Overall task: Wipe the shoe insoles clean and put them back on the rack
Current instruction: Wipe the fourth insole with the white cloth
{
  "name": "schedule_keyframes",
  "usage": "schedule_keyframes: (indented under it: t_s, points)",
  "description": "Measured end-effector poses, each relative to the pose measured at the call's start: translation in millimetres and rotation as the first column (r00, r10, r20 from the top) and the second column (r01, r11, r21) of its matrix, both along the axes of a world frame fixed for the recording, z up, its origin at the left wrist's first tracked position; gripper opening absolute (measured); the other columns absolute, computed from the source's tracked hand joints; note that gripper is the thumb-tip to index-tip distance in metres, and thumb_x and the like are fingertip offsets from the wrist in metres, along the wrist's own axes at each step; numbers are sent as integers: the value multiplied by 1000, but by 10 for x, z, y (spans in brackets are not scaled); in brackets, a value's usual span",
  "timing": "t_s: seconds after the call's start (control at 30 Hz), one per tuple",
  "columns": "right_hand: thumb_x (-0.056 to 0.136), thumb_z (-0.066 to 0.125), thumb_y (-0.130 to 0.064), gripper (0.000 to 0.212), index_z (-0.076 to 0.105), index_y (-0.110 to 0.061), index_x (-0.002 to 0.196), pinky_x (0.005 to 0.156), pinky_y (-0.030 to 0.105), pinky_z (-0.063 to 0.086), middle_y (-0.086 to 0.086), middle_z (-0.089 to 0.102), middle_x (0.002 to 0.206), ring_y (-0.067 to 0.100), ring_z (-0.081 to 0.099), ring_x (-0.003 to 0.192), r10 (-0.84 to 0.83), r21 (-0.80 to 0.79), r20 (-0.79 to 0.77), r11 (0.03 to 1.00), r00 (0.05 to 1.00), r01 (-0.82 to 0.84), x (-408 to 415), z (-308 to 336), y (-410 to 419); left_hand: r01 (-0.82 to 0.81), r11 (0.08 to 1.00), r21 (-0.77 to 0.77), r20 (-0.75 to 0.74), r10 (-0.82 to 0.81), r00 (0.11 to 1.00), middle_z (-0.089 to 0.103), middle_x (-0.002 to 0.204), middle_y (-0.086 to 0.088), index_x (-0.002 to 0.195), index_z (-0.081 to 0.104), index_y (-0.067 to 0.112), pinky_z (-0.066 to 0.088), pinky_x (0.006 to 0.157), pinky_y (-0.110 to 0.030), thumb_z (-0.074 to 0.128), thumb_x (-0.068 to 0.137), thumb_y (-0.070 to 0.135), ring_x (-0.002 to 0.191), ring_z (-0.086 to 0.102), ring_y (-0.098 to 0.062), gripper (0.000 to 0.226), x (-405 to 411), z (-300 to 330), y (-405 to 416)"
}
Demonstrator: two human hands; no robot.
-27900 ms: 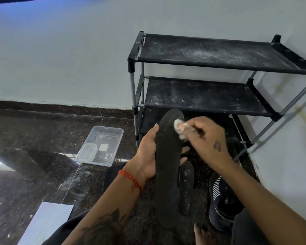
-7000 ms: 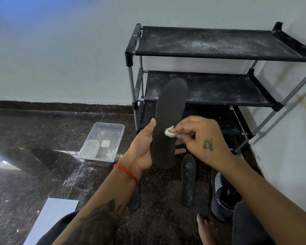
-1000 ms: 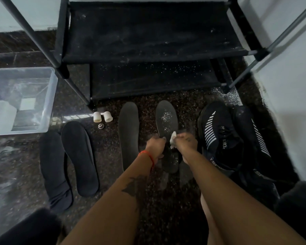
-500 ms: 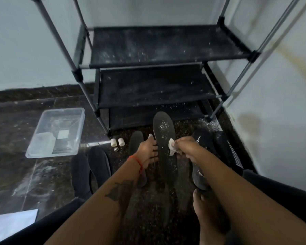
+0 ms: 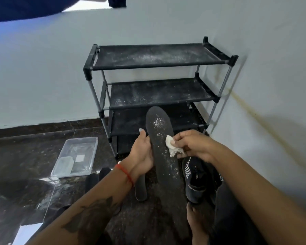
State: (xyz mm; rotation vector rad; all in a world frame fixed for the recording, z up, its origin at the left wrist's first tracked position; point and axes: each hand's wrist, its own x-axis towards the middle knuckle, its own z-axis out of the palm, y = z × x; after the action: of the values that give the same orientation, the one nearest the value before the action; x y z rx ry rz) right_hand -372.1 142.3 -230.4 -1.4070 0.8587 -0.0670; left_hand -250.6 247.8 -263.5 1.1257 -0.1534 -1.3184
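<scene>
A long black insole [image 5: 163, 152] speckled with white powder is held up in front of me, toe pointing away. My left hand [image 5: 143, 152] grips its left edge near the middle. My right hand [image 5: 193, 147] pinches a crumpled white wipe [image 5: 171, 146] against the insole's right side. Behind stands the black three-shelf shoe rack [image 5: 155, 89], its shelves dusted white and bare. Another black insole [image 5: 140, 189] lies flat on the floor under my left wrist, and dark insoles [image 5: 95, 177] show further left, mostly hidden by my forearm.
A clear plastic tub [image 5: 76, 157] sits on the dark stone floor to the left of the rack. A black sneaker with white stripes [image 5: 196, 175] lies by my right forearm. White walls close in behind and on the right. My bare foot [image 5: 194, 220] rests below.
The powdery insole has come up off the floor into my left hand, and my view has lifted so the whole rack shows. The wipe stays in my right hand.
</scene>
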Motion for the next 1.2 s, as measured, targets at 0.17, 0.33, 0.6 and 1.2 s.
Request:
schedule_keyframes:
  t_s: [0.17,0.33,0.6,1.2]
  points:
    - [86,61,-3,5,63,-6,83,61,27,57,7,69,78,13,67,68,106,26,-2,994,994,-106,-43,-2,208,-39,996,-81,-197,23,980,59,125,-22,128,53,3,45,89,-43,17,95,63,110,59,-32,78,-15,-5,42]
    - [85,64,-8,3,65,-9,87,62,26,57,4,69,82,12,66,67,95,-281,-162,950,982,-138,-1,104,52,-45,993,-113,-213,20,977,72,82,-15,101,62,1,56,61,-30,22,98,53,67,71,-24,66,-15,-43,-81]
    - [81,66,-24,4,69,-24,84,59,5,40,-15,62,75,-5,56,66,246,-800,-80,562,966,-209,112,12,342,-152,985,-84,-261,126,957,68,77,-11,82,69,4,57,56,-27,34,98,41,60,68,-21,53,19,-166,-294]
    - [77,70,-11,18,69,-23,90,57,10,47,-8,66,79,0,60,64,134,-794,106,608,985,3,318,-150,-96,-30,995,-90,-232,8,973,71,72,-6,81,70,9,55,70,-28,27,99,42,65,69,-15,56,37,-201,-372]
